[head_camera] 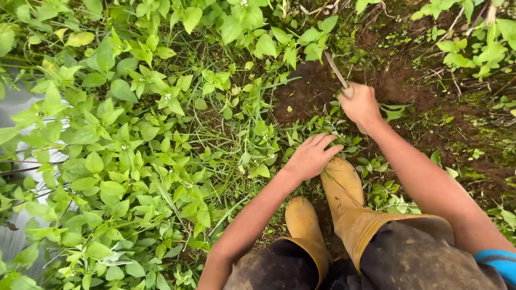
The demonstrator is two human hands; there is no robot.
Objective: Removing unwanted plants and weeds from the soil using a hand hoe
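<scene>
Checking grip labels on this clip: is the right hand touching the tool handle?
Touching. The head view shows the right hand closed in a fist around the thin tool handle, which sticks up out of the fist toward the bare soil.

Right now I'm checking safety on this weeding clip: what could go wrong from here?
The left hand lies open in the weeds, close to where the right hand grips a thin tool handle; a swing could catch the fingers. The yellow rubber boots stand just behind, also within reach. The soil looks damp, so footing may slip.
</scene>
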